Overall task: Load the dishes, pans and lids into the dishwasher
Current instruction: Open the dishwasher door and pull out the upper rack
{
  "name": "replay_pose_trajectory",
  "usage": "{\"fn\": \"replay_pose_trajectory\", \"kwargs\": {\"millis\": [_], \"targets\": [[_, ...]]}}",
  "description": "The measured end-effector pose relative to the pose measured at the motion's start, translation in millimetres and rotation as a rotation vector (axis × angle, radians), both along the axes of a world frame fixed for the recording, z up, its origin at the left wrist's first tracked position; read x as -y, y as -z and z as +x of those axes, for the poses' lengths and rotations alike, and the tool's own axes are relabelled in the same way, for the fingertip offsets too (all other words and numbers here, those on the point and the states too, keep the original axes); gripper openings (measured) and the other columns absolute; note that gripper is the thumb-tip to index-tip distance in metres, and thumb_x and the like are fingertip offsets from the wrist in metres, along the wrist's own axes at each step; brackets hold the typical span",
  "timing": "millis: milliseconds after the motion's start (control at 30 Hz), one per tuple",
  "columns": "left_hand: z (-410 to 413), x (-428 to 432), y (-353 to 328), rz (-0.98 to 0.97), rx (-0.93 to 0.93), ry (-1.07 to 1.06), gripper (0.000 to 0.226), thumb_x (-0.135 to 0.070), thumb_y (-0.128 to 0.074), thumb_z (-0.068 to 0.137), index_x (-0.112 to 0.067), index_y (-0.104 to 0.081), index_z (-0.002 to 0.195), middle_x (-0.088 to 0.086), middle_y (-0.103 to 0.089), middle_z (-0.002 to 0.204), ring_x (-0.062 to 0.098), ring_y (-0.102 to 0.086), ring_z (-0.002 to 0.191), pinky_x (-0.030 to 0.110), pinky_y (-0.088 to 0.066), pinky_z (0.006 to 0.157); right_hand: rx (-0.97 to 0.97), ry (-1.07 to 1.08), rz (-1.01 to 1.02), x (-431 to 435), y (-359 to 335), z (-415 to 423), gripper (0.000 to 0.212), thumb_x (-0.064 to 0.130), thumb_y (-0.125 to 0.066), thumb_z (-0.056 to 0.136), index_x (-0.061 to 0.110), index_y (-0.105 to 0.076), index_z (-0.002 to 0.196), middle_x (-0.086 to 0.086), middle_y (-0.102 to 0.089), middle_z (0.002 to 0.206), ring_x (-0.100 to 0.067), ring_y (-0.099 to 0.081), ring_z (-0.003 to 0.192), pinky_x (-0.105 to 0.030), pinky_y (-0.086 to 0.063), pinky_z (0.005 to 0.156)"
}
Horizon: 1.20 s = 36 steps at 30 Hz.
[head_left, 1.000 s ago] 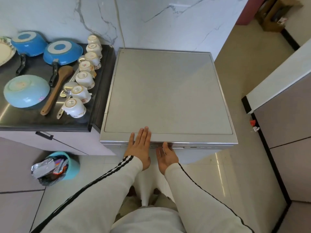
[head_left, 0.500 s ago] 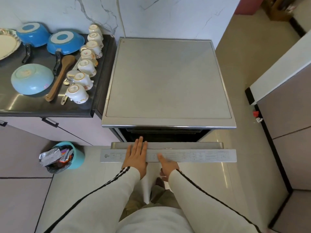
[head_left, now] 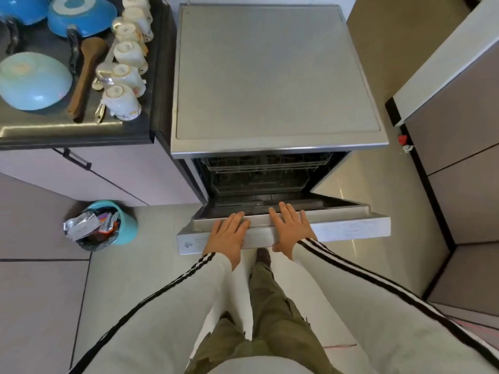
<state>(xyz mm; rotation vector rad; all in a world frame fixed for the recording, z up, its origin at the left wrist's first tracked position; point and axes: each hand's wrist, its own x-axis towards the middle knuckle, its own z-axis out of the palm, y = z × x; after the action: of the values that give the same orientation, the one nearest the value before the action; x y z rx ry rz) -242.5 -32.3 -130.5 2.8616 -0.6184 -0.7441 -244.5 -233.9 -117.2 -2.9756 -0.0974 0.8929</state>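
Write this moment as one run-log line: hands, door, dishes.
left hand: flat on door edge | right hand: flat on door edge | door: part open | dishes: on counter

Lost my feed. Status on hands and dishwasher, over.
Left hand, right hand open, flat on dishwasher door. Door partly open. Pans, cups on counter. Nothing seen blocking door.

Two blue pans (head_left: pixel 81 14), a pale turquoise bowl (head_left: pixel 33 82) and white cups (head_left: pixel 127 76) sit on the dark bench (head_left: pixel 81 130) beside the silver-grey dishwasher (head_left: pixel 275 76).
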Motion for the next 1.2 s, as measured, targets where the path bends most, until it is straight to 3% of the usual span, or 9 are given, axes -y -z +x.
{"fn": "replay_pose_trajectory", "kwargs": {"millis": [100, 200, 367, 500, 700, 767, 867, 1033, 1200], "targets": [[-23.0, -2.2, 14.2, 0.03, 0.018, 0.042, 0.072, -0.027, -0.056, 0.094, -0.024, -0.015, 0.153, -0.001, -0.021, 0.158, 0.023, -0.021, 0.145, 0.047, -0.003, 0.123, -0.014, -0.071, -0.105, -14.0, 24.2, -28.5, 0.107, 0.05, -0.074, 0.076, 0.019, -0.01, 0.156, -0.011, -0.011, 0.163, -0.029, -0.002, 0.151, -0.056, 0.005, 0.118], [-49.9, -2.8, 38.0, 0.076, -0.049, 0.012, 0.088, -0.039, -0.065, 0.088, -0.016, -0.012, 0.154, 0.004, -0.03, 0.154, 0.026, -0.03, 0.139, 0.044, -0.014, 0.121, -0.14, -0.069, -0.116, -24.7, 48.6, -66.5, 0.094, 0.039, -0.066, 0.087, 0.016, -0.007, 0.156, -0.01, -0.005, 0.164, -0.027, 0.002, 0.152, -0.053, 0.005, 0.12], [-105.6, -8.7, 93.3, 0.118, -0.193, 0.007, 0.09, -0.038, -0.063, 0.093, -0.013, -0.005, 0.156, 0.006, -0.01, 0.164, 0.024, -0.011, 0.15, 0.04, -0.005, 0.124, -0.273, -0.072, -0.052, -28.1, 88.5, -113.1, 0.076, 0.016, -0.047, 0.099, 0.013, 0.002, 0.157, -0.007, 0.007, 0.165, -0.024, 0.007, 0.152, -0.046, 0.003, 0.122], [-158.1, -8.3, 142.1, 0.184, -0.278, -0.017, 0.085, -0.03, -0.057, 0.096, -0.014, 0.002, 0.157, 0.004, 0.005, 0.165, 0.023, 0.0, 0.152, 0.039, 0.004, 0.121, -0.368, -0.056, -0.022, -32.5, 135.6, -155.6, 0.085, 0.015, -0.054, 0.094, 0.012, 0.003, 0.157, -0.009, 0.008, 0.165, -0.026, 0.007, 0.152, -0.046, 0.002, 0.123], [-223.6, 1.9, 220.9, 0.255, -0.434, -0.064, 0.089, -0.046, -0.052, 0.093, -0.014, 0.001, 0.157, 0.005, 0.005, 0.165, 0.025, 0.001, 0.152, 0.042, 0.0, 0.123, -0.504, -0.09, 0.008, -31.9, 226.4, -223.3, 0.09, 0.024, -0.054, 0.092, 0.01, 0.007, 0.156, -0.011, 0.014, 0.164, -0.028, 0.011, 0.151, -0.048, 0.002, 0.123], [-239.7, 2.4, 252.1, 0.247, -0.48, -0.089, 0.088, -0.04, -0.055, 0.092, -0.016, 0.0, 0.157, 0.003, 0.005, 0.165, 0.023, 0.0, 0.152, 0.04, -0.002, 0.123, -0.484, -0.055, 0.072, -33.8, 263.9, -244.9, 0.087, 0.025, -0.056, 0.091, 0.011, -0.001, 0.157, -0.011, 0.006, 0.165, -0.027, 0.004, 0.152, -0.047, -0.003, 0.123], [-263.6, 1.7, 298.8, 0.245, -0.542, -0.136, 0.089, -0.037, -0.058, 0.091, -0.02, 0.0, 0.157, -0.001, 0.008, 0.165, 0.02, 0.001, 0.152, 0.038, -0.003, 0.121, -0.315, 0.028, 0.128, -36.2, 314.0, -272.3, 0.073, 0.028, -0.066, 0.091, 0.007, -0.031, 0.152, -0.014, -0.027, 0.159, -0.027, -0.028, 0.147, -0.047, -0.026, 0.119], [-287.8, 2.8, 367.7, 0.269, -0.586, -0.138, 0.092, -0.04, -0.055, 0.092, -0.021, 0.008, 0.157, -0.001, 0.018, 0.163, 0.019, 0.008, 0.152, 0.035, 0.0, 0.12, -0.593, -0.024, 0.13, -28.4, 380.3, -286.0, 0.079, 0.022, -0.047, 0.097, 0.015, 0.002, 0.158, -0.005, 0.009, 0.165, -0.023, 0.005, 0.152, -0.044, -0.006, 0.124], [-293.9, 3.3, 412.2, 0.284, -0.642, -0.13, 0.091, -0.043, -0.05, 0.094, -0.022, 0.014, 0.156, -0.001, 0.024, 0.161, 0.018, 0.012, 0.151, 0.034, 0.002, 0.119, -0.67, -0.014, 0.113, -32.2, 429.5, -293.7, 0.08, 0.023, -0.046, 0.098, 0.018, 0.008, 0.157, -0.003, 0.018, 0.163, -0.022, 0.011, 0.151, -0.044, -0.002, 0.124]]}}
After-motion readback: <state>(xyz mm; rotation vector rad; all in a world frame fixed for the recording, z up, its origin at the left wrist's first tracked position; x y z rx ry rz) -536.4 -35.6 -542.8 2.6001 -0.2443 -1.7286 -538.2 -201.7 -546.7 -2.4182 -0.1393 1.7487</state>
